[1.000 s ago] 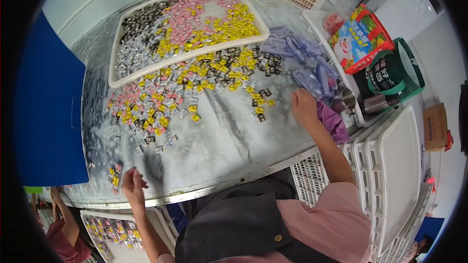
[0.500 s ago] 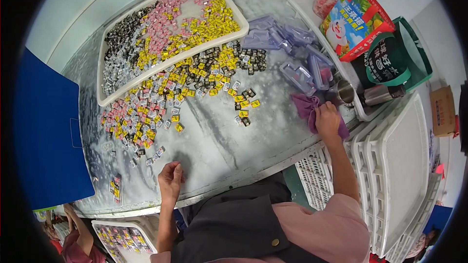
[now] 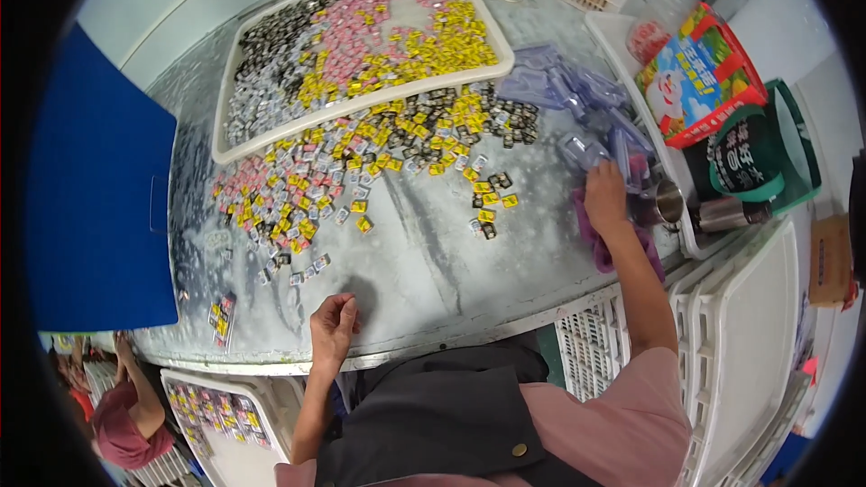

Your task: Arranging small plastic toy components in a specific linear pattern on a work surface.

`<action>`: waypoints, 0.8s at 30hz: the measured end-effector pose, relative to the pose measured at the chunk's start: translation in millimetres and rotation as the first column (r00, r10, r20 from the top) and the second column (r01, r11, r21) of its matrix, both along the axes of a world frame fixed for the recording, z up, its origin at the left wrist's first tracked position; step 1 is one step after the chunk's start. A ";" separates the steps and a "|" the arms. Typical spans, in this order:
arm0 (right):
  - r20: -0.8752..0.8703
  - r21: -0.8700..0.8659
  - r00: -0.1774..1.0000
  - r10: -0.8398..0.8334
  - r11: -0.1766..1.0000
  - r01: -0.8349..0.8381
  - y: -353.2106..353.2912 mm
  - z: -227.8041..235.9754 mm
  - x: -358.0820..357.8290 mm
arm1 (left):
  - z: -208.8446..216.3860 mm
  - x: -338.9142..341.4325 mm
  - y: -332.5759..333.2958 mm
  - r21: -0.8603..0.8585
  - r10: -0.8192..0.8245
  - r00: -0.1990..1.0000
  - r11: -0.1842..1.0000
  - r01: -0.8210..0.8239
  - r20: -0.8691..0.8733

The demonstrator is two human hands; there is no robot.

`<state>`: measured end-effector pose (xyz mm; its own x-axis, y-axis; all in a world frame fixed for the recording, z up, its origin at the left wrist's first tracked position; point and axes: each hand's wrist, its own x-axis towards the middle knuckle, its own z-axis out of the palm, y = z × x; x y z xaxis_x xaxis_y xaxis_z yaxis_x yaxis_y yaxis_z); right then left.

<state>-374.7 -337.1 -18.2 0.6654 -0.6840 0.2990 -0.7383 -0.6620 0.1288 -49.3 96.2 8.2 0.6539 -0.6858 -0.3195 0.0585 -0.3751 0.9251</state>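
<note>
My right hand (image 3: 606, 197) reaches over a purple cloth (image 3: 603, 254), its fingertips on the near edge of a clear plastic blister shell (image 3: 582, 150). The fingers look closed on that edge, though the hand partly hides them. More clear shells (image 3: 559, 81) lie in a loose heap beyond. Above the table's near edge, my left hand (image 3: 334, 326) is curled, thumb against fingers, with nothing visible in it. Farther off spread small, loose rectangular pieces (image 3: 311, 180) in yellow, black, pink and white. Behind them, a white tray (image 3: 361, 110) holds many more, roughly grouped by colour.
A metal cup (image 3: 666, 202) stands right of the cloth. Beside it, a white bin (image 3: 622, 50) contains a colourful bag (image 3: 690, 77), a green bag (image 3: 767, 144) and a flask (image 3: 732, 214). White trays (image 3: 740, 334) are stacked at right. A co-worker (image 3: 133, 419) sits lower left.
My right hand has moved from the purple cloth forward to the blister shell. My left hand stays curled near the table edge. The whole view has shifted slightly.
</note>
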 end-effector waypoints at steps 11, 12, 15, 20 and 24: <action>0.190 0.093 0.980 0.064 0.992 -0.083 -7.2 14.7 -4.9 | -1.5 -3.9 1.4 0.047 0.027 0.998 0.999 -0.024 -0.053; 0.184 0.095 0.980 0.077 0.991 -0.096 -6.1 15.9 -3.4 | -2.6 -4.7 2.2 0.044 0.021 0.998 0.999 -0.018 -0.052; 0.241 0.215 0.970 -0.029 0.976 -0.025 -3.6 18.7 -0.2 | -4.6 -5.0 3.8 0.040 0.051 0.996 0.998 -0.048 -0.070; 0.005 -0.025 0.995 0.100 0.995 -0.100 -13.2 10.8 0.6 | -0.9 -7.7 1.1 0.018 0.066 0.995 0.998 -0.065 -0.077; 0.088 0.056 0.993 0.072 0.995 -0.077 -15.2 16.1 2.9 | -0.5 -7.5 1.7 0.004 0.058 0.995 0.998 -0.058 -0.079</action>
